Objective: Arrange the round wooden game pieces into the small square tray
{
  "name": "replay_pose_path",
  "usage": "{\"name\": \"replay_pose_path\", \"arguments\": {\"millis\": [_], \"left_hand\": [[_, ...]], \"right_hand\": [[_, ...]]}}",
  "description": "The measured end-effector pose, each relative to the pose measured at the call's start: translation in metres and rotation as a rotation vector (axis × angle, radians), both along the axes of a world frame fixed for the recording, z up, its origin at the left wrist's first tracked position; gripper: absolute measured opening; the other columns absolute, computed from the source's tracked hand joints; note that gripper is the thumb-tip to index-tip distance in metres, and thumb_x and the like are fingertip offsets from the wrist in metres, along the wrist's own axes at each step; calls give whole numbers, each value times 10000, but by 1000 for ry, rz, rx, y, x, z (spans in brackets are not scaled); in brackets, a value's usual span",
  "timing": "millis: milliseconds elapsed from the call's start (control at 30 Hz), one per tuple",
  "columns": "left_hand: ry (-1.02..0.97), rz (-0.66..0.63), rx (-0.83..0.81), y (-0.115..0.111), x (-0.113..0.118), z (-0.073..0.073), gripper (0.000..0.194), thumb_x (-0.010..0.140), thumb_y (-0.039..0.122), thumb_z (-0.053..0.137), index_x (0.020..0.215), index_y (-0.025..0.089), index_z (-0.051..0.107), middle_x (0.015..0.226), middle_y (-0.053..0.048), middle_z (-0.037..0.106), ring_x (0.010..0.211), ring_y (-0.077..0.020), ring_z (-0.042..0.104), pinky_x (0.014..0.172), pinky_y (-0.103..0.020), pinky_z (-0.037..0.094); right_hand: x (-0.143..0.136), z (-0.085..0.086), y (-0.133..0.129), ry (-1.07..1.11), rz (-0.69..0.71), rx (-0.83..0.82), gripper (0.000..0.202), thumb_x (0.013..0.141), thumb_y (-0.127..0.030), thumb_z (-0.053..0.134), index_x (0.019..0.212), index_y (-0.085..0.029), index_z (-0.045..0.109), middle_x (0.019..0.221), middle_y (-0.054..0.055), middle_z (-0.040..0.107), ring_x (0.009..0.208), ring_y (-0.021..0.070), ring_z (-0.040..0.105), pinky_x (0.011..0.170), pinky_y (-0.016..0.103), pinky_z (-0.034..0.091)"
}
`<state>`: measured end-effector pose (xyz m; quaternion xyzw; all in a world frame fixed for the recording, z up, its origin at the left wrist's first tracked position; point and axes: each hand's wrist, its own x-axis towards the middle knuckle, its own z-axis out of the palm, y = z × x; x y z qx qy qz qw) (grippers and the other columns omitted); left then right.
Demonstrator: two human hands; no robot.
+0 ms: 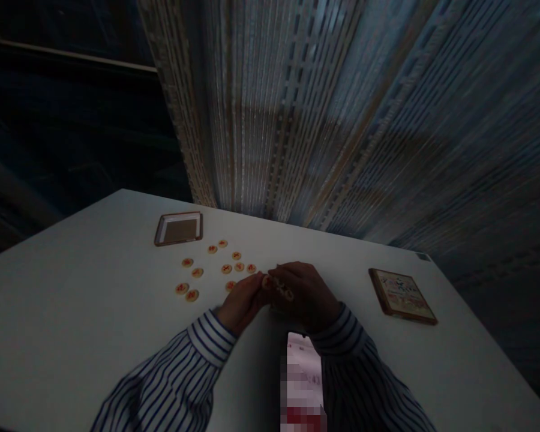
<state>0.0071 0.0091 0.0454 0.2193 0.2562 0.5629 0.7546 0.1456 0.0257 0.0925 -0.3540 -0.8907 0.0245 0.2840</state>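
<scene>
Over the middle of the table, my left hand point(243, 300) and my right hand point(303, 294) meet, fingertips close together. A round Chinese chess piece point(266, 282) shows at the left hand's closed fingertips. My right hand curls over several more pieces point(285, 292), partly covered by its dark fingers; exactly how they are gripped is hard to see in the dim light. Left of the hands, loose wooden discs with red characters lie flat, among them one piece point(230, 286) close to my left hand and another piece point(191, 295) farther left.
A shallow open box tray point(179, 216) sits at the back left. On the right lies a flat box lid point(404, 295) with a printed top. A lit phone point(303, 366) rests beside my right forearm. Behind the white table point(94, 336) hangs a string curtain point(270, 120).
</scene>
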Motion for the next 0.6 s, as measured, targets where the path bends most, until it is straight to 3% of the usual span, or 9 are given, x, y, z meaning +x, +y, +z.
{"name": "replay_pose_path", "arguments": {"millis": [600], "left_hand": [[11,3,-31,1,-2,-2,171,700,288,680,704,123,635,693,-15,658,660,-109,588,663,-215,470]], "right_hand": [[-1,2,0,-48,-20,-26,158,800,-294,519,840,-179,619,743,42,649,708,149,571,702,285,379]]}}
